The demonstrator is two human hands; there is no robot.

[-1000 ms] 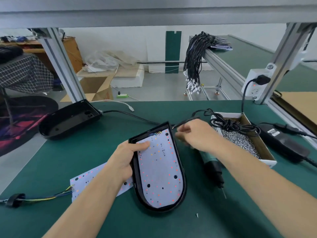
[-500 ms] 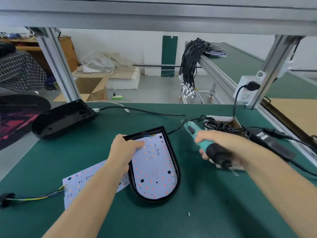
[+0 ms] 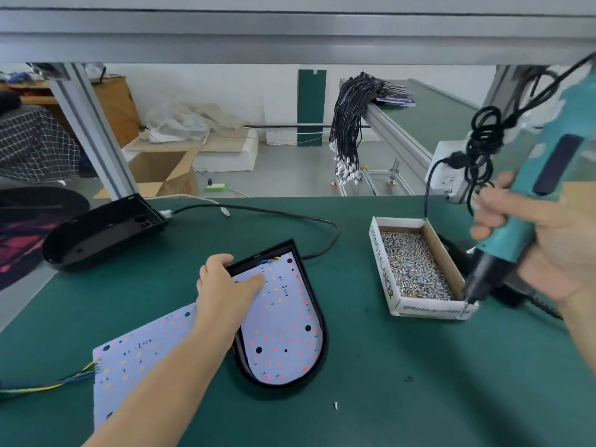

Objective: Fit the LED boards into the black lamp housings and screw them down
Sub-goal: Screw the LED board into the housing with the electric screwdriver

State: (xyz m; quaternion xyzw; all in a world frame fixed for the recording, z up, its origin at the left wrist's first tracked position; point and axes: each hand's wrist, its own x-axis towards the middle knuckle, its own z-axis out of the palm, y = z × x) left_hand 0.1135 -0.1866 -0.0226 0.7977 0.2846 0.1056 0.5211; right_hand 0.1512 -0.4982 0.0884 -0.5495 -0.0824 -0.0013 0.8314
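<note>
**Picking up a screw for the seated board**

The left hand (image 3: 225,298) grasps the far left rim of the black housing (image 3: 317,321) near the middle of the green mat (image 3: 419,382), thumb pressed on the white LED board (image 3: 283,321) seated inside; the right hand (image 3: 529,240) is clenched round the teal screwdriver (image 3: 522,214), its bit dipped into the near right corner of the screw box (image 3: 416,269); to do this well, the bit should lift a single screw held straight, while the thumb keeps the board flat so its holes stay lined up; a second board (image 3: 142,359) lies loose at near left, a spare housing (image 3: 100,233) at far left, one stray screw (image 3: 335,405) on the mat; half a second earlier the screwdriver was held low beside the housing, short of the box; it has since swung up and right into the screws; the left hand has not shifted.
</note>
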